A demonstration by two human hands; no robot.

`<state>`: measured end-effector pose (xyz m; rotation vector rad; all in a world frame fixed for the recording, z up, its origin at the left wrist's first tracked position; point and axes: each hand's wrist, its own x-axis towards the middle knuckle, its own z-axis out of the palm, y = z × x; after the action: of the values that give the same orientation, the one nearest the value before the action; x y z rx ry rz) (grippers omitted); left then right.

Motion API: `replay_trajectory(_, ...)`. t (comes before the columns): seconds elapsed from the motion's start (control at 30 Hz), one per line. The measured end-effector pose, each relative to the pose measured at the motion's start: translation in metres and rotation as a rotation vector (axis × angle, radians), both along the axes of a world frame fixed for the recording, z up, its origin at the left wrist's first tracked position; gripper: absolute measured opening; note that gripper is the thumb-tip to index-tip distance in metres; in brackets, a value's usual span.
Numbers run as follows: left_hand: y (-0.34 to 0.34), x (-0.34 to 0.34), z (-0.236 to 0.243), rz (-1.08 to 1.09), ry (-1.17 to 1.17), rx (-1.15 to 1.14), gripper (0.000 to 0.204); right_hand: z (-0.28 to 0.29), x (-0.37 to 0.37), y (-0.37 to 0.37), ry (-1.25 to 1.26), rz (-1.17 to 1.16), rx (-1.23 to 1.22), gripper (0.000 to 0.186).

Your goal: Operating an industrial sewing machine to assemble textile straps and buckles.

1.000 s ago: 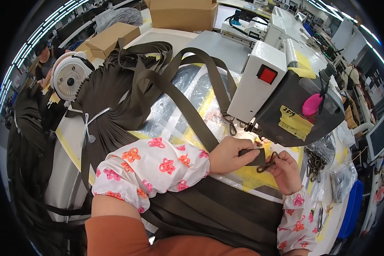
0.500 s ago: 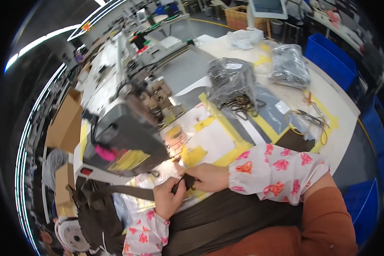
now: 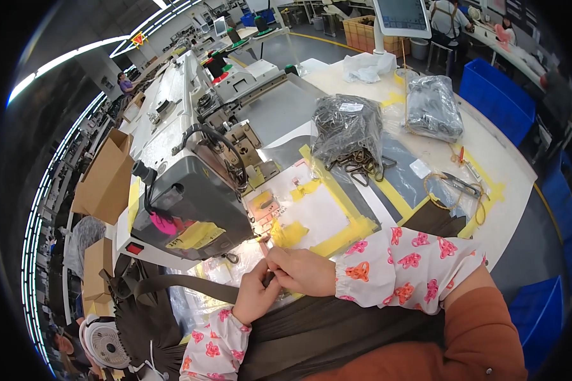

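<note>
My left hand and my right hand meet in front of an industrial sewing machine, fingers closed and touching. A dark olive webbing strap runs from the left into my left hand. Its end lies hidden between my fingers; my right hand pinches there. Dark brown fabric spreads below my hands. Just beyond them is the lit plate of the machine, with yellow tape and a white sheet on the tabletop. A small metal hook lies left of my right hand.
A plastic bag spills dark metal rings. Another wrapped bag lies to its right, with thread snips and yellow cord nearer. Blue bins, cardboard boxes and a white fan flank the table.
My hands have drawn together, and the dark strap end that showed between them is now covered by my fingers. The view has shifted slightly.
</note>
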<state>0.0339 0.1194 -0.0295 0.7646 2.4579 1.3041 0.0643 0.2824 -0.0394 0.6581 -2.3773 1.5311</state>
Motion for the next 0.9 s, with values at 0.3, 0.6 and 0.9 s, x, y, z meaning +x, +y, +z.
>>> replay_trajectory(0.3,0.007,0.008,0.010,0.046,0.381,-0.058,0.015,0.011,0.001,0.008,-0.519,0.158,-0.011,0.033)
replay_trajectory(0.6,0.001,0.006,0.010,-0.091,0.501,0.083,0.020,0.001,-0.004,0.015,-0.662,0.098,-0.258,0.032)
replay_trajectory(0.9,-0.004,0.003,0.004,0.032,-0.031,0.213,0.014,0.016,0.001,0.014,-0.702,0.207,-0.245,0.032)
